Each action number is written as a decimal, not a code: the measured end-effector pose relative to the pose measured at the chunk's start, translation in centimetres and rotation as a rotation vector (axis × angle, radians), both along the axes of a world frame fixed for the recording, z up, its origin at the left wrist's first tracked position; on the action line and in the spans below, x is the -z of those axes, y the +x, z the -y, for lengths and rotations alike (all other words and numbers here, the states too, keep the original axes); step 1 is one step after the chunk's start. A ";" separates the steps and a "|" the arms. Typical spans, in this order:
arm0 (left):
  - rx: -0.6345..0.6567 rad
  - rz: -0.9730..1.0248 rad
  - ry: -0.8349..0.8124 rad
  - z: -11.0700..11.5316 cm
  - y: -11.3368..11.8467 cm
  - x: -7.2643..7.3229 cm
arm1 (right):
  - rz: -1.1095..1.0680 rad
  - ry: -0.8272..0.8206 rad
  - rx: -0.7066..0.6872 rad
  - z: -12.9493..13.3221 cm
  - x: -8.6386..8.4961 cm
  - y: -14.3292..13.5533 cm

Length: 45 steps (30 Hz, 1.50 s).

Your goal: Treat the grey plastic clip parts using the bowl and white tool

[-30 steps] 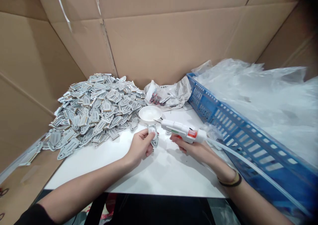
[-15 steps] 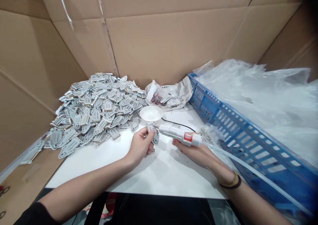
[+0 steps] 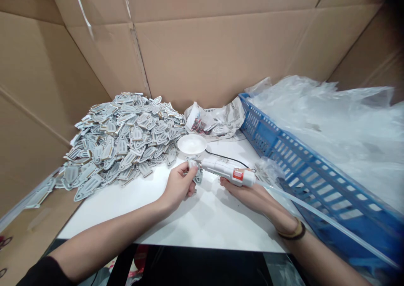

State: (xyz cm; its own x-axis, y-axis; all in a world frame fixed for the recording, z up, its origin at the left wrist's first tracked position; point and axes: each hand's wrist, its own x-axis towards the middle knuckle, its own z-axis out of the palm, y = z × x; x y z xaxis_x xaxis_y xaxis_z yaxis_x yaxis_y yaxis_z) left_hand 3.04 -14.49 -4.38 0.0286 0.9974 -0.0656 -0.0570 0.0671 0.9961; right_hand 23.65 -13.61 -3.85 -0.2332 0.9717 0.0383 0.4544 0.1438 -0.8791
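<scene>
My left hand pinches a small grey slotted plastic piece between thumb and fingers, just above the white table. My right hand is wrapped round a white glue gun with a red patch near its rear. A long translucent glue stick runs out of the gun's back toward the lower right. The gun's thin tip points left and meets the top of the held piece; whether it touches is too small to tell. A white dish stands just behind the piece.
A big heap of similar grey pieces covers the table's left. Crumpled printed wrapping lies at the back. On the right stands a blue crate filled with clear plastic bags. A black cord crosses the table; cardboard walls surround it.
The glue gun and my right hand have shifted very slightly left. My left hand and its grey piece look nearly the same.
</scene>
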 end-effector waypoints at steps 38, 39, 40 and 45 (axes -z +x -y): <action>0.160 0.144 -0.140 0.1 0.1 -0.7 | -0.146 -0.014 0.014 -0.9 0.6 0.8; 0.179 0.140 -0.159 0.1 0.0 -0.7 | -0.160 0.004 0.019 -0.9 0.6 0.8; 0.194 0.125 -0.165 0.1 0.0 -0.6 | -0.175 0.022 0.022 -0.9 0.5 0.9; 0.105 0.021 -0.055 -0.5 -0.4 -0.1 | -0.183 0.064 0.027 -0.7 -0.6 0.8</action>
State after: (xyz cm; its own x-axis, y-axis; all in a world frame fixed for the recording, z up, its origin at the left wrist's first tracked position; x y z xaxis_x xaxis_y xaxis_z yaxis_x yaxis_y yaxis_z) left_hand 2.65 -13.99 -4.27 0.1343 0.9838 -0.1185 -0.0681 0.1285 0.9894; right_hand 24.49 -12.90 -3.28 -0.1904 0.9718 0.1392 0.2926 0.1915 -0.9369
